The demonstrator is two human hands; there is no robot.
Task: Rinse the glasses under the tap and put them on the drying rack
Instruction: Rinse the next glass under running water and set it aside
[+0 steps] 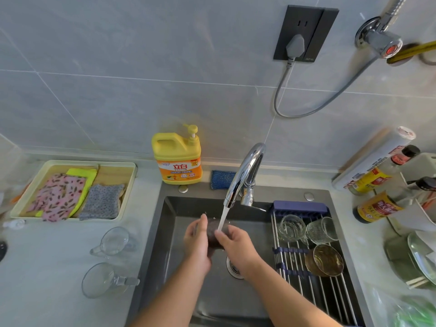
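Two clear handled glass cups (114,241) wait on the pale counter (59,256) at left. Over the dark sink (165,232), the left hand (197,241) and right hand (232,241) both curl round a dark tinted glass (215,234), held under the curved chrome tap (245,171). Wet, it could slip and crack against the basin. Rightward, the steel-rod drying rack (304,274) holds three glasses (322,230).

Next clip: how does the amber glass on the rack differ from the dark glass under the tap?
The amber glass rests untouched on the drying rack; the dark glass is held by the left hand and right hand. The amber glass lies off to the side of the running tap; the dark glass sits right under it. One looks golden-brown, the other nearly black. Both are tinted glasses.
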